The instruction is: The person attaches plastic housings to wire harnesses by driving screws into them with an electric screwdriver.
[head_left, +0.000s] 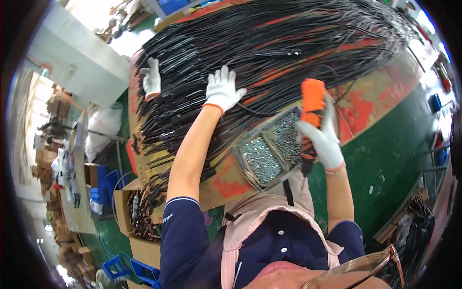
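orange tool [313, 98] is held at two o'clock, its dark end pointing toward six, with the gloved right hand [327, 140] clamped around its body. at twelve o'clock the gloved left hand [222, 91] lies palm down, fingers spread apart, on black cables [288, 62] that sweep from nine to two o'clock over a red-patched table [366, 106]. at three o'clock, just beside the tool, sits a two-compartment tray [279, 181] of small metal pieces [262, 161]; whether tool and tray touch, i cannot tell. another white glove [152, 79] lies on the cables at ten o'clock.
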